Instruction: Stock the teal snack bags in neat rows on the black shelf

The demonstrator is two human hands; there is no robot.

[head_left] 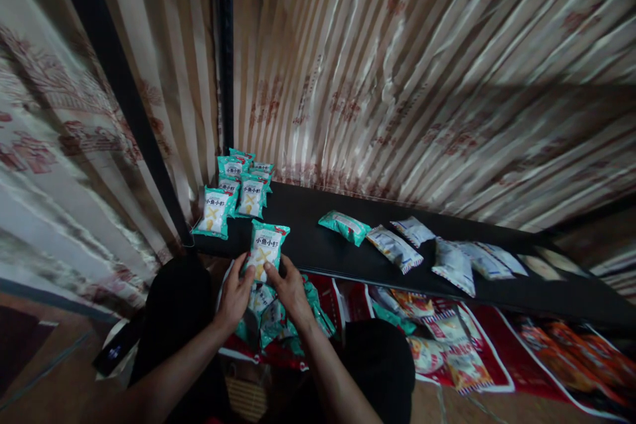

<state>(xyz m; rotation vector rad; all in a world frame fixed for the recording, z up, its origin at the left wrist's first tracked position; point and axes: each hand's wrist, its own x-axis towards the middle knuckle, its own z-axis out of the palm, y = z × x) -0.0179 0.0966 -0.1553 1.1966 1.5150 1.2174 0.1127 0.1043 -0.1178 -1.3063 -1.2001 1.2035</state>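
Observation:
Both my hands grip one teal snack packet (265, 246) with yellow print, held upright at the front edge of a black shelf (318, 248). My left hand (234, 293) pinches its lower left corner, and my right hand (289, 288) pinches its lower right corner. Under my hands lies a heap of similar teal packets (271, 321). Several teal packets (237, 189) stand in rows at the shelf's left end.
One teal packet (345, 226) lies flat mid-shelf, with several white packets (450, 258) scattered to its right. Orange and white packets (442, 338) lie on red sheeting below the shelf. Striped curtains hang behind. A dark phone (116, 348) rests at lower left.

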